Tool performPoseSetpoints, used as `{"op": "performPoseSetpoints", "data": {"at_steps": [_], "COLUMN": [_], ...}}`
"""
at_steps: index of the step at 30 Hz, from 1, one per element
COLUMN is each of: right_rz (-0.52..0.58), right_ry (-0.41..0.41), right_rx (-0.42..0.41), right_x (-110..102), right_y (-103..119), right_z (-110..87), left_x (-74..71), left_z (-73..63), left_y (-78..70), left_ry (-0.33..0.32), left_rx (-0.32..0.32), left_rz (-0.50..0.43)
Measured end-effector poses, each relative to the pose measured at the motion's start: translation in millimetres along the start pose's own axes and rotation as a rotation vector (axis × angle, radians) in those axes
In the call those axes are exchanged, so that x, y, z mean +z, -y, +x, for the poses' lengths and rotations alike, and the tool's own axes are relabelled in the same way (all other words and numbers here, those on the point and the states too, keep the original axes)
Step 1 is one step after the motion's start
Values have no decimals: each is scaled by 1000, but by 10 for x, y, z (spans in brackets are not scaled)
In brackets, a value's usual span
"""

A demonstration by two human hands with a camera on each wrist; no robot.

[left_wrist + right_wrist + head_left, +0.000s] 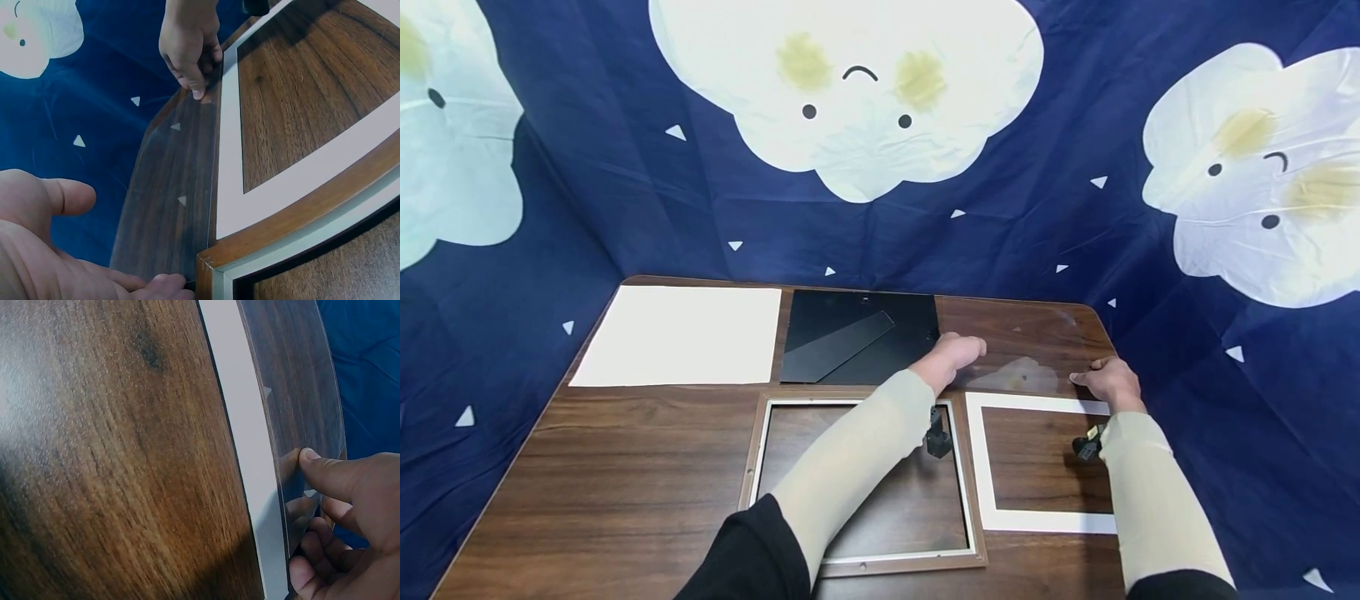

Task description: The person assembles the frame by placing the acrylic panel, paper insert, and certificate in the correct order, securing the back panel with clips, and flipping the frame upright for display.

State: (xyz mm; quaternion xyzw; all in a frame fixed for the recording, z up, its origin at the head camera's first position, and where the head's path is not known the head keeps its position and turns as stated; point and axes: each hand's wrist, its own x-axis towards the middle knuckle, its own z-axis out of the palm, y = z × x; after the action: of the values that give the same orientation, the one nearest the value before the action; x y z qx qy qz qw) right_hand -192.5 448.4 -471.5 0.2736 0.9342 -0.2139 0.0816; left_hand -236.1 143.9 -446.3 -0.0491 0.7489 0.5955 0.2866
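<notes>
A clear, reflective sheet (1015,375) lies at the table's back right, behind a white mat (982,458) with a rectangular opening. With its thumb on top and fingers curled underneath, my right hand (1108,382) pinches the sheet's right end, as the right wrist view shows at the sheet's edge (294,381). At the opposite end is my left hand (951,358), beside the black backing board. In the left wrist view the left hand (50,244) has its thumb raised off the sheet, and its loosely extended fingers are right at the near edge.
A wooden picture frame (910,563) lies in front of me, under my left forearm, close to the mat. Behind it is the black backing board (820,312) with a stand leg. White paper (677,337) lies at the back left. Blue cloud-printed cloth (865,242) surrounds the table.
</notes>
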Motion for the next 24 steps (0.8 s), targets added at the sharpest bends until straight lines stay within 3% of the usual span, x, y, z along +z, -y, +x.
{"op": "performPoseSetpoints", "data": {"at_steps": [15,24], "right_rz": [-10,32], "right_ry": [8,30], "right_rx": [12,29], "right_x": [-24,-15], "right_y": [-16,-20], "right_z": [24,9], "left_x": [-12,-17], "left_z": [-8,18], "left_y": [-50,-24], "left_ry": [23,-40], "left_rx": [-44,-52], "left_rz": [-47,-39]}}
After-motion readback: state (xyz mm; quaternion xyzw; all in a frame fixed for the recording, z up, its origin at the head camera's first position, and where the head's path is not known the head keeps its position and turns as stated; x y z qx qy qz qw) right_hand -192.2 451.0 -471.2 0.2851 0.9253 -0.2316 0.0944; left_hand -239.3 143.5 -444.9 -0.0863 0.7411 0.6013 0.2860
